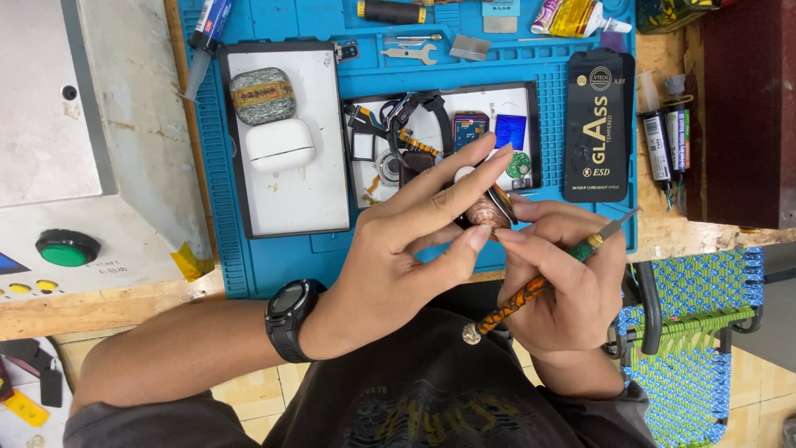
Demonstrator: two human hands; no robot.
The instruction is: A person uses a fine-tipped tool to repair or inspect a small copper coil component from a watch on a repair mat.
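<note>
Head view, all places told from the blue repair mat (274, 265) on the wooden counter (108, 307).

Above the near edge of the mat, toward its right half: left hand (414, 241), its grip closed on a small round part (487, 209) with copper-coloured winding and a dark rim, pinched between thumb and fingers. Black wristwatch (290, 319) on that wrist, just off the near edge of the mat.

Just right of the part, over the near right corner of the mat: right hand (568, 290), its grip closed around a thin tool with orange-and-black handle (518, 303), held like a pen. Whether the metal tip points to the part or away, hard to tell; the working end partly hidden by fingers.

On the mat, behind the hands: white tray (506, 104) with small loose components, dark bands and a blue chip. On the left part of the mat: second white tray (290, 199) with white earbud case (279, 144). At the right edge of the mat: black flat package (599, 124).

For doing well, as a judgement: keep the part steady by light pinch on the rim only, not on the winding; support both wrists close to each other; move the tool with small fingertip motion, over the mat, so a dropped piece stays there.
</note>
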